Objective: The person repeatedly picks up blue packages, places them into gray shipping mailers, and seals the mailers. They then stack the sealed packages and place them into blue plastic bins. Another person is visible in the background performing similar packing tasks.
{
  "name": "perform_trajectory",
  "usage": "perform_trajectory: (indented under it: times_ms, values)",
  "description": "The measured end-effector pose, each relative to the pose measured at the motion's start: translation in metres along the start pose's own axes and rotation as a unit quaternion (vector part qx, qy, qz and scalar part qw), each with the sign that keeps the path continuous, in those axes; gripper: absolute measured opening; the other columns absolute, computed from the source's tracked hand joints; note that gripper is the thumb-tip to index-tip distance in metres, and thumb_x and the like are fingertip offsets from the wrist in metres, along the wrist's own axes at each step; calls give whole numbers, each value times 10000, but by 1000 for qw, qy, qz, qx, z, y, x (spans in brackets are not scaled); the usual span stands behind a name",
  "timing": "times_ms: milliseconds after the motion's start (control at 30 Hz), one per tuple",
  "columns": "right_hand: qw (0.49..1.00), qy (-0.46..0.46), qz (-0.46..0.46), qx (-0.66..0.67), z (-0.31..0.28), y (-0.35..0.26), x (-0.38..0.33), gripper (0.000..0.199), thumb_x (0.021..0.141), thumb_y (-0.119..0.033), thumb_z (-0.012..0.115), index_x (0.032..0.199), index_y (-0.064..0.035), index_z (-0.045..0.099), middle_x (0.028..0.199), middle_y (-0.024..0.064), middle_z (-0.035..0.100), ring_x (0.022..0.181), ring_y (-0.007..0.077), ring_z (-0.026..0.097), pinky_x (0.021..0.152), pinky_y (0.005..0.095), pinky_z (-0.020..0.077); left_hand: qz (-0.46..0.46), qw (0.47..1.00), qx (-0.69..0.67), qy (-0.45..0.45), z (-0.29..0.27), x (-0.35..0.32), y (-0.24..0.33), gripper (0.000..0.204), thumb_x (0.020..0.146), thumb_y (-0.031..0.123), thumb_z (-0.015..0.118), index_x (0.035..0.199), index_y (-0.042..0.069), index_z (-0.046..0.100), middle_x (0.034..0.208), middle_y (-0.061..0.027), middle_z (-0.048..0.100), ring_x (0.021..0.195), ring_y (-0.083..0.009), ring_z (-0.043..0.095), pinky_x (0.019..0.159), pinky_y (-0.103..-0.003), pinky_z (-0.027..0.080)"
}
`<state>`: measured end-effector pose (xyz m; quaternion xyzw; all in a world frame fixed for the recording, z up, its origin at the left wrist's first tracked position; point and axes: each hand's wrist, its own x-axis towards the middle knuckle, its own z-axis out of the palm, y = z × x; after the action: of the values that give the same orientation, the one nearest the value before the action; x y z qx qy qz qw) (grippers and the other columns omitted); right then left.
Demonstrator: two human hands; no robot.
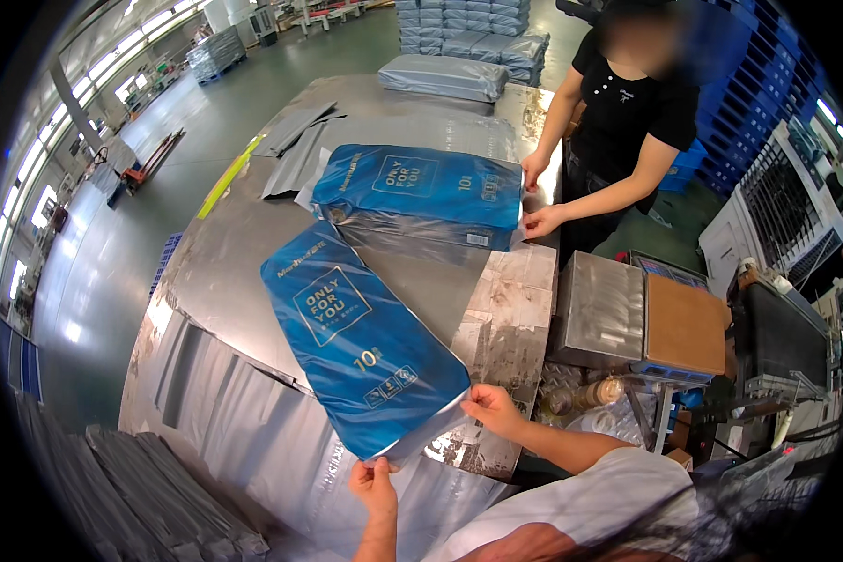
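A blue printed plastic package (347, 323) lies slantwise on the metal table before me, its near end towards me. My left hand (375, 485) pinches the near left corner of its open-looking, pale-edged end. At the near right corner, my right hand (494, 409) pinches the same edge between thumb and fingers. Beyond it lies a second blue package (412, 187) with a clear side. A co-worker's two hands (539, 221) grip that package's right end. The far end of my package touches or nearly touches the second one.
Grey plastic bags (412, 131) lie flat behind the packages, with a wrapped grey bundle (443, 77) at the table's far edge. More grey bags (244, 412) are at the near left. A metal box (598, 304) and a brown board (686, 323) stand at right. The co-worker (628, 112) stands far right.
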<state>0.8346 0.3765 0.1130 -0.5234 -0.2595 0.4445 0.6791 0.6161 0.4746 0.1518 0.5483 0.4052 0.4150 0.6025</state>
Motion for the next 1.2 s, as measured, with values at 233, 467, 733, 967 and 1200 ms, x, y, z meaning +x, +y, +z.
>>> perform_trajectory:
  times_ms: [233,467,733,967,1200]
  values:
    - [999,10,-46,-21,12,-10,11,114,828,-68,576,749,-20,510,670,-45,500,606,4,443,508,168,351,56,995,35,72,10,15,32,215,847,72,492,636,48,455,540,-13,496,491,-67,447,506,-198,353]
    - [996,57,-70,-9,25,-53,21,191,834,-147,589,708,-25,512,618,-62,461,571,9,382,494,174,306,72,996,-3,46,26,10,67,100,815,52,492,720,32,468,605,-13,490,592,-78,476,580,-197,374]
    - [997,20,-20,68,11,-87,12,228,869,-213,540,722,-39,528,627,-24,533,566,31,465,525,180,356,160,982,78,60,6,12,98,117,834,85,515,739,54,455,589,22,436,542,-41,390,506,-176,288]
    - [844,-199,306,393,17,-3,23,913,722,-701,425,1360,-93,187,1322,127,375,1205,265,375,959,494,307,-273,950,114,-102,-122,15,111,343,911,377,315,867,70,462,639,-66,432,473,-162,342,429,-289,315]
    - [837,-173,171,490,61,27,1,565,849,-465,439,1269,-88,411,1234,100,482,1111,228,471,972,365,342,396,796,403,-219,-10,-72,199,91,760,152,561,763,61,556,652,-93,512,551,-271,468,491,-368,362]
